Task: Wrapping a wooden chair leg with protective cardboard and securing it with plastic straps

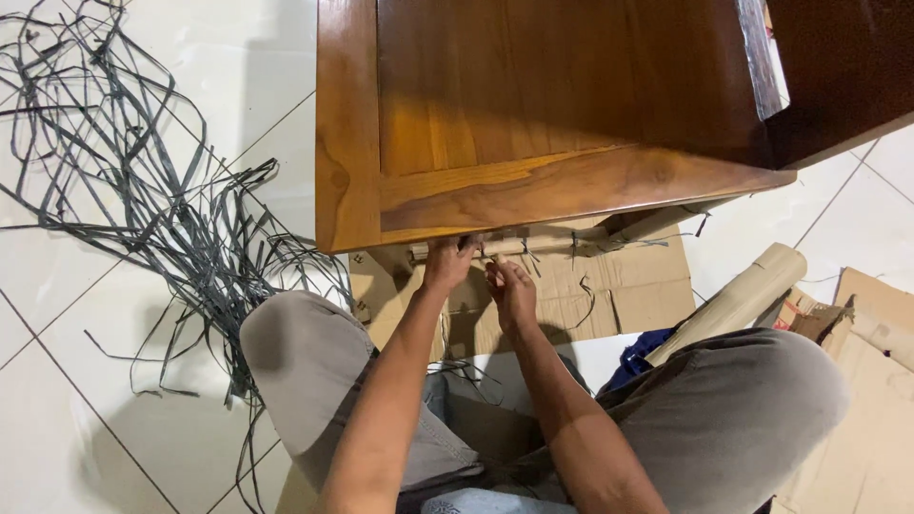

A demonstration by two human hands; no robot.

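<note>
A polished brown wooden panel (533, 114) leans over me, and its lower edge hides part of a pale wooden rail (547, 244) underneath. My left hand (447, 263) grips that rail just below the panel's edge, fingers curled around it. My right hand (510, 286) sits close beside it, fingers pinched on a thin dark strand at the rail; the strand itself is barely visible. Both forearms reach up from between my knees.
A big tangle of dark grey flat strips (143, 181) spreads over the white tiled floor (86, 400) on the left. Flattened cardboard (609, 290) lies under the rail. A cardboard tube (738, 300) and more cardboard (876, 400) lie at the right, beside blue cloth (633, 357).
</note>
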